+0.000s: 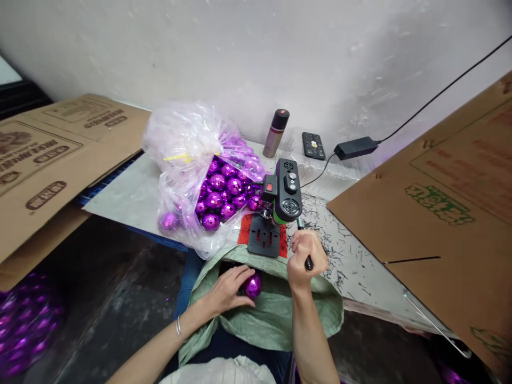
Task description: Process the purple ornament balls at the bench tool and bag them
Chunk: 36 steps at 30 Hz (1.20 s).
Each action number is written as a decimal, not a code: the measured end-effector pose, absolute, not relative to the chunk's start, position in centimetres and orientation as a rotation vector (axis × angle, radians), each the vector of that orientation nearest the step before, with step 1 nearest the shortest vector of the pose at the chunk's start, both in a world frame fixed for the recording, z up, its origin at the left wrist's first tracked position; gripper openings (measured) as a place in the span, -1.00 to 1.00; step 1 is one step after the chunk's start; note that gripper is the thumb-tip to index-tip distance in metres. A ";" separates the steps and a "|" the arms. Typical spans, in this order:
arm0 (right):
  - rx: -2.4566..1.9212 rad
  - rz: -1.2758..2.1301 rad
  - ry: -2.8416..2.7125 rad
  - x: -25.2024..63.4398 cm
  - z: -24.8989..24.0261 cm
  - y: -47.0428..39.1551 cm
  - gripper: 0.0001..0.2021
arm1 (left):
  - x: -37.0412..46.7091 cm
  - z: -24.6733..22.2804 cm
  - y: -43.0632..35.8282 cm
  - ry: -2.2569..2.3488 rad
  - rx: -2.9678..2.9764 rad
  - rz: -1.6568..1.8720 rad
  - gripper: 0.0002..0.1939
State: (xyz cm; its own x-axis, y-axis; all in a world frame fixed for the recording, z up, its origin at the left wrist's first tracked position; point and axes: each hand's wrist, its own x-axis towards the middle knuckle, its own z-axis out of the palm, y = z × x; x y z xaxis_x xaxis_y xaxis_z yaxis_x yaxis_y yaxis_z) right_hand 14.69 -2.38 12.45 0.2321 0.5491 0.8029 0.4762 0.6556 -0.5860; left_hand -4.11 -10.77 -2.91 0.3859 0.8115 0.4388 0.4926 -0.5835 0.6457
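Observation:
At the mouth of a green woven sack (272, 325), my left hand (230, 288) has its thumb and fingers around a shiny purple mirror ball ornament (253, 286). The thumb's contact with the ball is unclear. My right hand (307, 257) is closed around the black-gripped lever (309, 263) of a small bench press machine (288, 189). Beneath the machine's head, its slotted black base plate (264, 236) lies on a red sheet (245, 228). Left of the machine, a clear plastic bag (184, 133) spills several similar purple balls (216, 200).
Cardboard boxes flank the table, one on the left (72, 138) and one on the right (432, 213). Behind the machine are a bottle (276, 133), a phone (313, 145) and a power adapter (356, 148). Small dark bits (340, 250) litter the tabletop. More purple balls (28, 325) sit low at left.

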 end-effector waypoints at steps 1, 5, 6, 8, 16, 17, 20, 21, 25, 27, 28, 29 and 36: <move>-0.930 0.054 -1.401 14.7 12.2 -2.4 -0.62 | -4.7 -3.0 -11.5 1.110 2.301 1.035 -0.20; -0.919 0.049 -1.419 14.8 11.9 -2.4 -0.64 | -7.1 -0.2 -9.7 1.228 2.353 1.232 -0.63; -0.920 0.044 -1.420 14.8 11.9 -2.3 -0.64 | -7.8 1.3 -8.4 1.352 2.333 1.276 -0.71; -0.916 0.034 -1.420 14.8 11.9 -2.3 -0.64 | -9.1 4.3 -5.1 1.716 2.291 1.171 -0.68; -0.874 0.034 -1.458 15.1 11.8 -2.3 -0.65 | -11.4 9.1 2.7 2.014 2.357 -0.147 -0.58; -0.872 0.032 -1.463 15.1 11.8 -2.3 -0.65 | -11.7 9.1 2.7 2.000 2.334 -0.126 -0.56; -0.871 0.015 -1.473 15.2 11.9 -2.2 -0.65 | -12.9 9.6 2.2 1.859 2.195 0.220 -0.49; -0.871 0.011 -1.474 15.2 12.0 -2.2 -0.65 | -13.2 9.7 1.9 1.776 2.096 0.420 -0.45; -0.883 0.030 -1.478 15.1 12.7 -2.2 -0.65 | -11.6 9.6 -0.1 1.362 1.307 1.129 -0.29; -0.901 0.050 -1.466 15.1 13.5 -2.2 -0.64 | -9.2 8.9 -1.0 1.173 0.907 1.257 -0.27; -0.915 0.061 -1.458 15.2 13.9 -2.2 -0.63 | -7.8 8.4 -1.3 1.101 0.769 1.279 -0.29; -0.932 0.073 -1.452 15.2 14.3 -2.1 -0.63 | -6.4 7.9 -1.6 1.047 0.675 1.284 -0.31; -0.966 0.119 -1.450 15.1 15.8 -2.2 -0.62 | -0.9 3.5 -0.4 1.082 0.765 1.283 -0.29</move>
State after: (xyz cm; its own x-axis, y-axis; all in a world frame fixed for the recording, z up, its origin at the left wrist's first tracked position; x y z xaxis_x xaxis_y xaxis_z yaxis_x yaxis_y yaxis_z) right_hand 15.09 -2.16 15.79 0.1843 0.6065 0.7734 0.4727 0.6352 -0.6108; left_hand -0.93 -0.43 3.52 -0.0517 0.9787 -0.1988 -0.3608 0.1673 0.9175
